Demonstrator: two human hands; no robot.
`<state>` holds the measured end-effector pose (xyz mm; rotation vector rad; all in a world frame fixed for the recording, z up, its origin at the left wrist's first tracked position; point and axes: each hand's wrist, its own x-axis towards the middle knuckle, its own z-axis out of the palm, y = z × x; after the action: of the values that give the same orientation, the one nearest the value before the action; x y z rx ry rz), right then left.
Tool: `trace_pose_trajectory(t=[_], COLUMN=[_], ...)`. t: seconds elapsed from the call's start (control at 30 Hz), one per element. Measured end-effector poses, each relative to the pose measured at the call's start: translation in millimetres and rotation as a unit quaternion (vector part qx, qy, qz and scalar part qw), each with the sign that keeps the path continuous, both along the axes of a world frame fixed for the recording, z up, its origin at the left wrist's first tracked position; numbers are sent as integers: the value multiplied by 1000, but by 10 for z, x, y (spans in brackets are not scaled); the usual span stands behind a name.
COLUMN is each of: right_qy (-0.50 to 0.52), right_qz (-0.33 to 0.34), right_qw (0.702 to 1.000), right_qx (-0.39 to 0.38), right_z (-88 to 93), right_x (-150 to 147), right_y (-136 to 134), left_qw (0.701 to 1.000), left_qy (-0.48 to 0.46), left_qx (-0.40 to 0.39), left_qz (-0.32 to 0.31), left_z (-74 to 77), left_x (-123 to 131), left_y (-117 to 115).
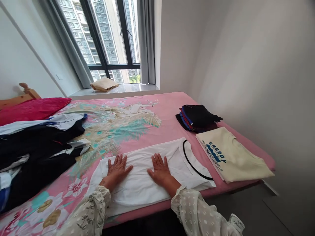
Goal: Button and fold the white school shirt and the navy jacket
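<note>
Head view: L hand (pixel 117 168) and R hand (pixel 159 168) both flat, fingers spread, palms down on white T-shirt (pixel 140 188), gripping nothing. Shirt lies folded lengthwise at near edge of bed (pixel 157 129), black-trimmed neck twd the right; lower hem end covered by L sleeve, can't see it. Just right of it, apart: cream T-shirt (pixel 233 160), folded, print reads "ENERGY", smaller text illegible. Behind that, folded dark stack (pixel 197 118), item count unclear. Far left: heap of dark clothes (pixel 36 147), cut by frame edge. Red pillow (pixel 31 109) behind heap, partly cut off. Tan bundle (pixel 103 84) on window sill, can't tell what it is.
</note>
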<state>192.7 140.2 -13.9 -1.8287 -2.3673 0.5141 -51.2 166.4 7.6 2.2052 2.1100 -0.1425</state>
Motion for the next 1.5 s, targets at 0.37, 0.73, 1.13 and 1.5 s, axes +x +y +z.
trace_pose_trajectory(t=[0.37,0.73,1.13,1.5], right_qy=[57,-18,261,446], right_qz=[-15,-212,-267,-244], right_qw=[998,976,927,860], right_qx=[20,-37,-44,-44], right_z=[538,660,688,708], right_x=[486,1675,2360,2326], right_y=[-19,-165,-96,-241], left_qw=[914,903,934,943], left_qy=[-315,-274,-197,-136], left_qx=[232,74,7,55], left_qz=[-105,-321,-298,-298], left_z=[-173,27,-61,-146], left_x=[1565,2467,2865,3231], left_y=[-1038,-1220,-1202,-1224])
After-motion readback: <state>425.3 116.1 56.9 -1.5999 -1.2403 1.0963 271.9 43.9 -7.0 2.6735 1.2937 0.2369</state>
